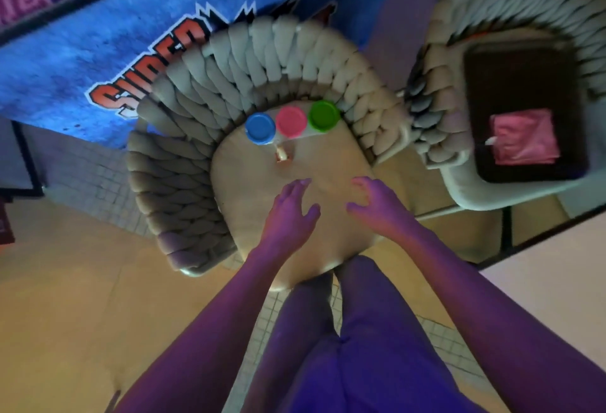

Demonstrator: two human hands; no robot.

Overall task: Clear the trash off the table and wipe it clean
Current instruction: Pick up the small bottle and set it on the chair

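- Left hand (pixel 290 207) and right hand (pixel 377 204) hover over chair seat (pixel 331 163), fingers loosely spread, holding nothing.
- Small scrap (pixel 282 154) lies just below blue lid (pixel 260 128); pink cloth (pixel 524 137) on tray (pixel 521 74), neighbouring chair.
- Risk: a careless reach could knock the lidded tubs.

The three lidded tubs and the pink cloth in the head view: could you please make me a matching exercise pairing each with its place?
Things:
1. blue-lidded tub
2. pink-lidded tub
3. green-lidded tub
4. pink cloth

Places:
A. middle of the row on the chair seat
B. on the dark tray
C. left end of the row
D. right end of the row

Pairs: 1-C, 2-A, 3-D, 4-B
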